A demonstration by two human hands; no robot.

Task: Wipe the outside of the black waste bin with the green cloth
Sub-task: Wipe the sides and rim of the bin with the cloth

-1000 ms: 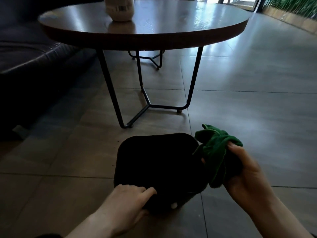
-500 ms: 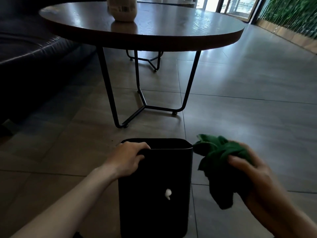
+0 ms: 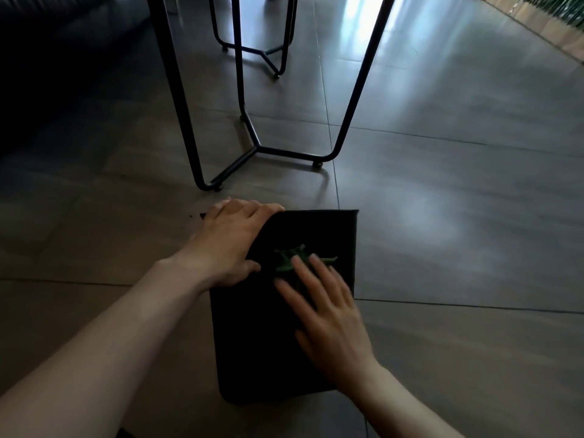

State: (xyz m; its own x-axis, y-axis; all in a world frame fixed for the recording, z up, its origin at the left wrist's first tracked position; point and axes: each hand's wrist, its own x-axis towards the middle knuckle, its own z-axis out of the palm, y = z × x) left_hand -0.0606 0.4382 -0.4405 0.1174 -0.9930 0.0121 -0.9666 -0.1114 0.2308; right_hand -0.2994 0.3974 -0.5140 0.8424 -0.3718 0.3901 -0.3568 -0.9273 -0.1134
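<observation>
The floor (image 3: 458, 216) fills most of the frame, with big dark tiles that shine in the upper right. A dark sofa (image 3: 47, 58) sits in the upper left. Black table legs (image 3: 259, 147) stand in the upper middle, just past the bin.

The bin (image 3: 252, 343) is in the lower middle of the frame. It seems to lie tipped over, with one flat side facing up and its rim at the far end. I think it lies this way so the side is easy to reach and rub.

The left hand (image 3: 227, 245) is on the upper left corner of the bin. Its fingers are close together and curl over the rim, and the thumb presses on the flat side. I think this grip keeps the bin from sliding.

The right hand (image 3: 325, 314) lies flat on the top side, a bit blurry. Its fingers are spread and press down on the cloth (image 3: 289, 260). Only a small green bit of the cloth peeks out past the fingertips, in the middle of the frame. It touches the bin, so the wiping looks under way.

I can see no words or labels on anything
</observation>
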